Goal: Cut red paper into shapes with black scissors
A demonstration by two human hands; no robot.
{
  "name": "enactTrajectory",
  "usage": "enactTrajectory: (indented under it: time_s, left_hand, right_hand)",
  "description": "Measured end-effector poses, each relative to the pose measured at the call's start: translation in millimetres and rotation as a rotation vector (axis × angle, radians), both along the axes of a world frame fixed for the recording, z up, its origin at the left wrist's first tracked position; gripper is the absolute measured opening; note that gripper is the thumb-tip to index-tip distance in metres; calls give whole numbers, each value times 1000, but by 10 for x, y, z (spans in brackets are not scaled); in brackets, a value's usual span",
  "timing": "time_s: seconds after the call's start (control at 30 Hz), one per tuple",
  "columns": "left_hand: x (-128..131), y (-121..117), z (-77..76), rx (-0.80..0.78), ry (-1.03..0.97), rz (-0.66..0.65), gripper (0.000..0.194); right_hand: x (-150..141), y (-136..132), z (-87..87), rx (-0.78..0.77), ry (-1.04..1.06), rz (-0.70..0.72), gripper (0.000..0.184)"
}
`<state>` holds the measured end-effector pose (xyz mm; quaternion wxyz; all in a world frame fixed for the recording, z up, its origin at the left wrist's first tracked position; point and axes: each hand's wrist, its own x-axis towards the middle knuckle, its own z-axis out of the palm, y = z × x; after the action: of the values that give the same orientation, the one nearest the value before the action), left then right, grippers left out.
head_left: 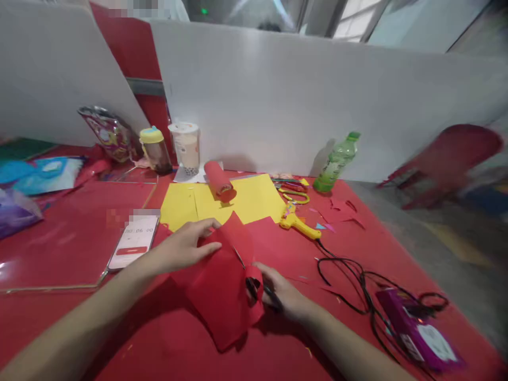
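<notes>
A sheet of red paper is held tilted above the red table, its lower corner pointing toward me. At its upper left edge is my left hand, closed on the paper with the thumb across the front. My right hand is closed round dark-handled scissors, whose thin blade lies along a cut in the sheet. A curled strip of the red paper loops in front of the scissors and hides part of them. Flat yellow sheets lie beyond, with a rolled red paper tube on top.
A yellow glue gun lies right of the paper, its black cable trailing past a purple box. A phone sits left. Along the white partition stand a milk tea cup, a yellow-lidded bottle and a green bottle.
</notes>
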<state>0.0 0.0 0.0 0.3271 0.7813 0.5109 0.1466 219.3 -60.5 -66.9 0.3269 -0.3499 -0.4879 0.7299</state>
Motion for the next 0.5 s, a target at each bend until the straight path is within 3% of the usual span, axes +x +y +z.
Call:
enactTrajectory:
  time_s: [0.23,0.33,0.5]
  left_hand:
    - [30,-43,70,55,67,-29,38]
    - [40,-49,96,74,85,-14,38]
    - [41,-44,85,81,-46,-30,33]
  right_hand:
    - [-16,-2,78,72,22,50,48]
    - [-10,21,55,125,-7,12,33]
    - [19,7,38,127,-47,9,22]
